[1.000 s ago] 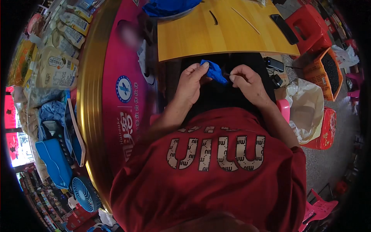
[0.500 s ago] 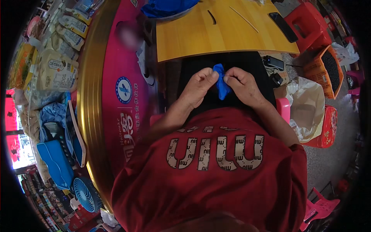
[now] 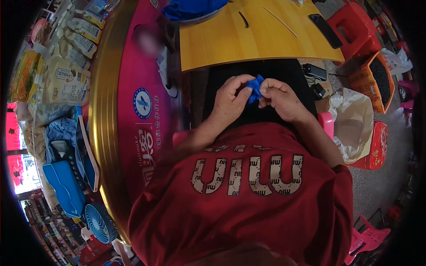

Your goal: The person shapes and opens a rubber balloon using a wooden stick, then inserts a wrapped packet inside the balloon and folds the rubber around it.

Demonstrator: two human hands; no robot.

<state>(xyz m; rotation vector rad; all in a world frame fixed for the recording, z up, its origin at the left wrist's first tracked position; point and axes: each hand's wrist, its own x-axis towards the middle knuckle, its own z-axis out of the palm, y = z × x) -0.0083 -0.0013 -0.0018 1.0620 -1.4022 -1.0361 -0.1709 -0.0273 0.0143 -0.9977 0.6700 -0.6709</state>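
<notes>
A small crumpled piece of blue fabric [image 3: 256, 88] is held between my two hands, over my dark lap and just below the yellow table's near edge. My left hand [image 3: 233, 98] pinches its left side with thumb and forefinger. On the other side, my right hand [image 3: 280, 98] grips it with thumb and bent fingers. The fingers cover part of the fabric, so its full shape cannot be made out.
On the yellow wooden table [image 3: 230, 44] lie a dark curved strip [image 3: 243, 20], a thin stick [image 3: 280, 22] and a black phone [image 3: 325, 31]. Blue material [image 3: 193, 9] sits in a bowl at the back. A lined bin [image 3: 353, 126] and an orange basket [image 3: 370, 84] stand at right.
The blue fabric was hanging long between my hands and is now bunched into a compact shape. Both hands have shifted slightly, with my right fingers more curled under it.
</notes>
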